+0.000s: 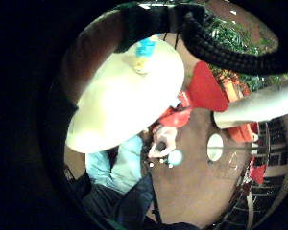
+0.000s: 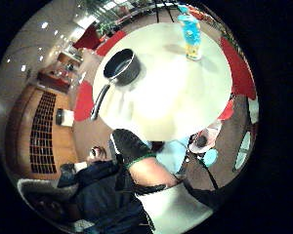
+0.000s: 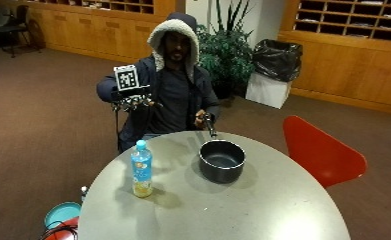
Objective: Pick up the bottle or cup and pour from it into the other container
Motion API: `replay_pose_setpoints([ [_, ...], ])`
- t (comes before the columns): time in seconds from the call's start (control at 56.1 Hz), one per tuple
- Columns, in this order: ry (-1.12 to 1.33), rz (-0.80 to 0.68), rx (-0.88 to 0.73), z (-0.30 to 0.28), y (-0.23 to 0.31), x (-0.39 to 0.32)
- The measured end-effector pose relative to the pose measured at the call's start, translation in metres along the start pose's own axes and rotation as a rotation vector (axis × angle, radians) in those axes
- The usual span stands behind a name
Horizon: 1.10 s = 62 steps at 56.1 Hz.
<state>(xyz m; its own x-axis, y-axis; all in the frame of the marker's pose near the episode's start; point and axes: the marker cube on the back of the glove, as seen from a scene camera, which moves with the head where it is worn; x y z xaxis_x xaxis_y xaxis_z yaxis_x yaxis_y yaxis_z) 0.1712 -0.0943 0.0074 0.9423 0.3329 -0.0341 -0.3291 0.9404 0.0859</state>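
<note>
Task basically not started, judging by the layout: the bottle (image 3: 141,169) stands upright on the round tabletop (image 3: 248,215), cap on, nobody touching it, and the pot (image 3: 221,160) sits near it with nothing visibly poured in. The gloved right hand (image 3: 134,101) is raised in the air at about chest height in front of the seated person, well apart from both things and off the tabletop; it holds nothing, fingers look loosely hanging in the outside view, so read as relaxed and not gripping. The bare hand (image 3: 203,120) is at the far edge of the tabletop on the end of the pot's handle (image 3: 210,128). Still left: reach down, grasp the bottle, probably uncap it, lift, tilt over the pot, pour. Bottle look: clear plastic, slim, blue cap and blue label, a band of yellowish liquid in the lower part, so only partly full by the look of it. In the thumb side palm view the bottle (image 2: 191,36) and pot (image 2: 122,67) both show on the tabletop far from the palm, which fits the hand being high above. Pot is dark, round, open-topped, long handle pointing toward the person; inside looks empty.
</note>
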Motion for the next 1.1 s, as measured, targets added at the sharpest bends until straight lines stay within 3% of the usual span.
replay_pose_setpoints([
  [0.089,-0.041,0.013,0.005,0.014,-0.027,0.025],
  [0.143,-0.074,0.035,0.097,0.026,-0.050,0.038],
  [0.214,-0.109,-0.085,0.226,0.043,-0.088,0.060],
  [0.392,-0.257,0.160,0.058,0.080,-0.122,0.083],
  [0.927,-1.163,0.100,0.175,0.184,-0.236,0.067],
  [1.105,-1.234,0.089,0.223,0.191,-0.240,0.065],
])
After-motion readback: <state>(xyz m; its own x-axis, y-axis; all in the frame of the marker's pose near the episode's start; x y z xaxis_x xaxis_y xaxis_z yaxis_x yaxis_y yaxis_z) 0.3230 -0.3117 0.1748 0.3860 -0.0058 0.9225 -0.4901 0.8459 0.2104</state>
